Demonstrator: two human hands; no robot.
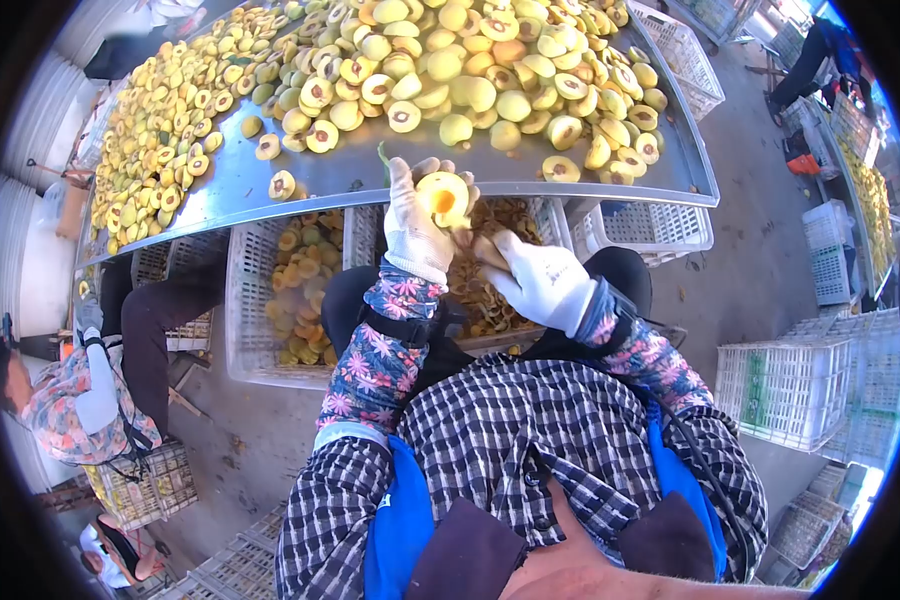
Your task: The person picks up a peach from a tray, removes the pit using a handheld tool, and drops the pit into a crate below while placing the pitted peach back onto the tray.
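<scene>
My left hand (417, 222), in a white glove, is closed around a halved yellow fruit (443, 200) with an orange hollow facing up. Close beside it on the right, my gloved right hand (538, 278) has its fingers wrapped round something brownish that I cannot make out clearly. Both hands are just off the near edge of a metal table (370, 170) heaped with halved fruit (440, 65), many with brown stones showing. Below my hands is a crate of peelings or scraps (490, 300).
A white crate (245, 330) holding fruit stands at the left under the table. At the far left sits a person (90, 400) in a floral top. Stacked crates (785, 390) are on the right, and another person (832, 60) is at the upper right.
</scene>
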